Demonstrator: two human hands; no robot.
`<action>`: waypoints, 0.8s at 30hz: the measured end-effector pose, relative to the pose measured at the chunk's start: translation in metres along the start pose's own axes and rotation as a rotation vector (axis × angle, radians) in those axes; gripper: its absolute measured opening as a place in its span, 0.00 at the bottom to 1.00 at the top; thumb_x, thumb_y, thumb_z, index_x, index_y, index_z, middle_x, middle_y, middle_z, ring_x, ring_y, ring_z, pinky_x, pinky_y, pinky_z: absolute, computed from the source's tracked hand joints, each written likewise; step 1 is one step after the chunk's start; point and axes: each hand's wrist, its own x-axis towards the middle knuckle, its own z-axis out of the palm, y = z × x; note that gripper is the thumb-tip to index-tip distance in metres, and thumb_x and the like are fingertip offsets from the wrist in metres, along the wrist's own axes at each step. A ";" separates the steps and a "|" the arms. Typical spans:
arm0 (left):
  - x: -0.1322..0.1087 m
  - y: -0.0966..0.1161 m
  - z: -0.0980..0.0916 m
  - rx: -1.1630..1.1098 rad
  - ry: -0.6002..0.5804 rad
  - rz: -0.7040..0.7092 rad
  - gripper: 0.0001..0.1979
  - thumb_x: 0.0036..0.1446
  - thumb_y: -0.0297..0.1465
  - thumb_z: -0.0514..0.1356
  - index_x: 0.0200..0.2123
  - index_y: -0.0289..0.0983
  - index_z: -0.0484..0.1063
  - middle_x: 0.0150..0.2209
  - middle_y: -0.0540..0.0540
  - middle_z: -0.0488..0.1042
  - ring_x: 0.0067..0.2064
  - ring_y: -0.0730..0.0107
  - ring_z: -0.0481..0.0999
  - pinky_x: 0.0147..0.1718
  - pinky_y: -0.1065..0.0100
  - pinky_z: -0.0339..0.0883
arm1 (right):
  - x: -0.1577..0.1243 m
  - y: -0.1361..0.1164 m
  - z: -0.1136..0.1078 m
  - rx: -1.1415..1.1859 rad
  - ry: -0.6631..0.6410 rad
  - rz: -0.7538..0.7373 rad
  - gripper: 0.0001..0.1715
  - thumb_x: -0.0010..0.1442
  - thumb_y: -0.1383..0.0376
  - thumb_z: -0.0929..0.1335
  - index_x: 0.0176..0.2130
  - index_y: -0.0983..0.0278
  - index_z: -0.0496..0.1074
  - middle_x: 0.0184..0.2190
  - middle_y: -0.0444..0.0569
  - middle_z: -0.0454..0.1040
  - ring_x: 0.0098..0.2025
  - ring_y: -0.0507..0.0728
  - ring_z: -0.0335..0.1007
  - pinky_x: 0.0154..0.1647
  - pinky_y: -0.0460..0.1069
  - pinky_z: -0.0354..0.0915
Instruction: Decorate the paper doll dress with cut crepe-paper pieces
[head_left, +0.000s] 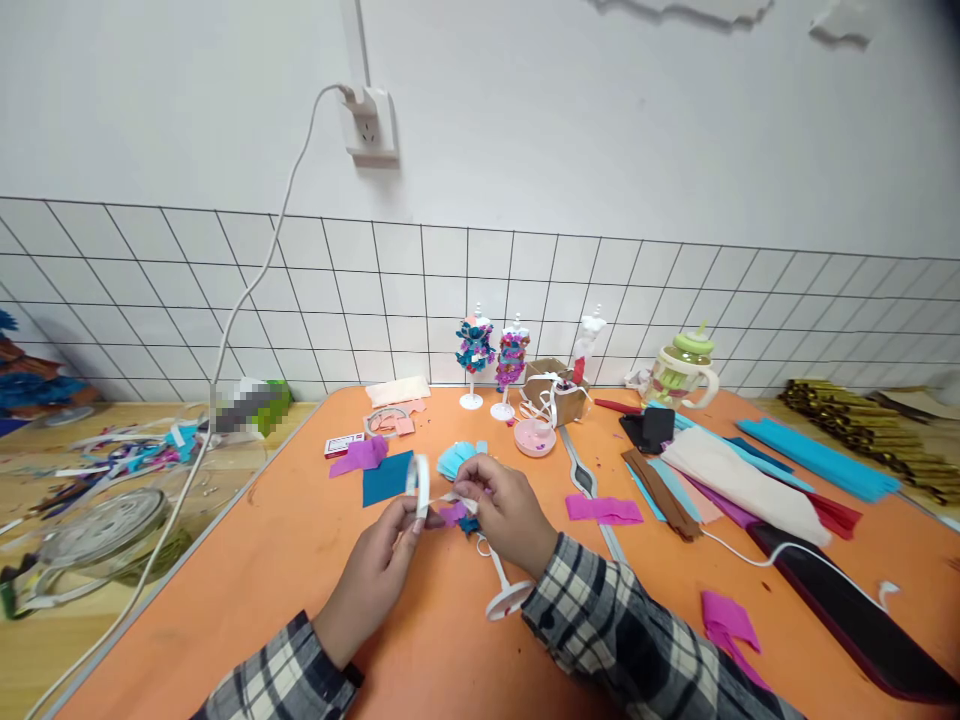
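Note:
My left hand (379,565) grips a roll of white tape (423,488) upright between thumb and fingers. The fingertips of my right hand (511,510) pinch a short white end close beside the roll. Below my right hand a small white stand (508,599) lies tilted on the table, its upper part hidden. Scraps of purple crepe paper (452,514) and dark blue paper (469,524) show between my hands. Just behind them lies a light blue paper piece (455,460). To the left is a dark teal paper square (388,478).
Two decorated mini dress forms (475,345) stand at the back, near a cardboard box (570,405) and a pink dish (535,437). Crepe paper strips (742,480), a black tablet-like slab (847,610) and a lidded cup (681,372) occupy the right. A white cable (247,290) hangs left.

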 end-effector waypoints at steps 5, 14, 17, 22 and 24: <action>-0.004 -0.006 0.000 -0.125 0.024 -0.048 0.13 0.63 0.36 0.52 0.49 0.41 0.55 0.29 0.52 0.70 0.32 0.65 0.70 0.35 0.66 0.63 | -0.001 -0.007 0.000 0.127 -0.067 0.047 0.06 0.61 0.70 0.64 0.32 0.63 0.67 0.24 0.39 0.72 0.25 0.48 0.68 0.30 0.43 0.61; -0.005 -0.001 -0.001 -0.112 -0.082 -0.032 0.20 0.63 0.46 0.48 0.24 0.40 0.58 0.22 0.55 0.54 0.25 0.70 0.56 0.24 0.70 0.53 | -0.004 -0.009 0.001 -0.157 -0.090 -0.066 0.04 0.61 0.71 0.65 0.34 0.62 0.68 0.28 0.41 0.72 0.30 0.50 0.67 0.31 0.44 0.57; -0.003 -0.001 -0.003 -0.010 -0.067 -0.021 0.20 0.63 0.44 0.48 0.23 0.40 0.58 0.21 0.55 0.56 0.24 0.70 0.59 0.25 0.69 0.54 | -0.005 -0.006 0.002 -0.300 -0.056 -0.074 0.05 0.62 0.70 0.64 0.34 0.63 0.67 0.27 0.42 0.72 0.30 0.51 0.65 0.30 0.45 0.54; -0.003 0.000 -0.008 0.069 -0.089 0.043 0.12 0.65 0.39 0.47 0.38 0.40 0.66 0.32 0.49 0.72 0.35 0.65 0.71 0.38 0.67 0.64 | -0.002 -0.002 0.001 -0.306 -0.079 -0.087 0.05 0.63 0.70 0.65 0.34 0.63 0.68 0.28 0.42 0.73 0.31 0.51 0.68 0.32 0.45 0.57; -0.004 0.000 -0.010 0.124 -0.070 0.084 0.13 0.65 0.39 0.48 0.43 0.40 0.68 0.38 0.46 0.74 0.40 0.63 0.72 0.42 0.66 0.64 | -0.001 0.000 0.000 -0.269 -0.102 -0.088 0.03 0.62 0.69 0.66 0.35 0.62 0.70 0.28 0.41 0.74 0.32 0.50 0.69 0.34 0.44 0.58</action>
